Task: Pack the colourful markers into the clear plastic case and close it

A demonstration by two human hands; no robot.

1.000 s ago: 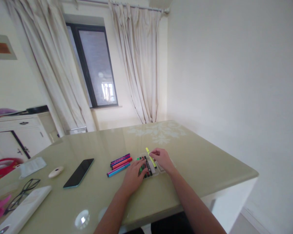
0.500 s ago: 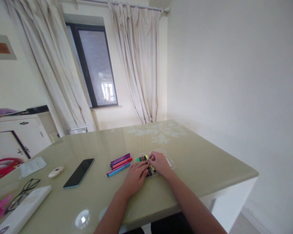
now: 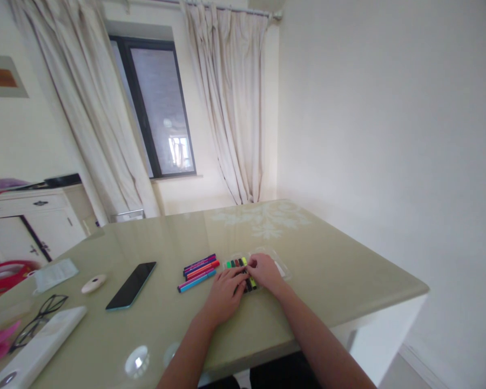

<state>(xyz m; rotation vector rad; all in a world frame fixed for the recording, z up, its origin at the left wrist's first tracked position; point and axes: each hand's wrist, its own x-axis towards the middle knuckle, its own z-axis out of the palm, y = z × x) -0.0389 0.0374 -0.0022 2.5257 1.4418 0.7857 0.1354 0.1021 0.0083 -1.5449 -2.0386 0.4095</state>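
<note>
A pale wall [image 3: 389,135] takes up the right side of the view. Below it spreads the table [image 3: 340,270], with a greenish top and a white leaf pattern near its far edge. Two cream curtains [image 3: 235,97] hang on either side of a dark-framed window [image 3: 164,108], and a white cabinet [image 3: 32,216] stands at the left.

On the left part of the table lie a long white object [image 3: 40,346], a pair of glasses [image 3: 36,323], a pale blue mask [image 3: 56,274] and a dark-screened phone [image 3: 132,285].

The left hand [image 3: 225,292] lies palm down over the clear plastic case [image 3: 284,268], its fingers stretched across the markers; whether it grips any, I cannot tell. The right hand [image 3: 264,270] comes in from the other side, fingers bent and drawn together at the yellow marker [image 3: 244,261]; whether they pinch it or only press on it is hidden.

The case lies open on the table, its lid side partly under the right hand. Loose pens [image 3: 202,268] in purple, red and blue lie just left of the case. The yellow marker is in the case, at the right end of the row, beside black, brown and green ones.
</note>
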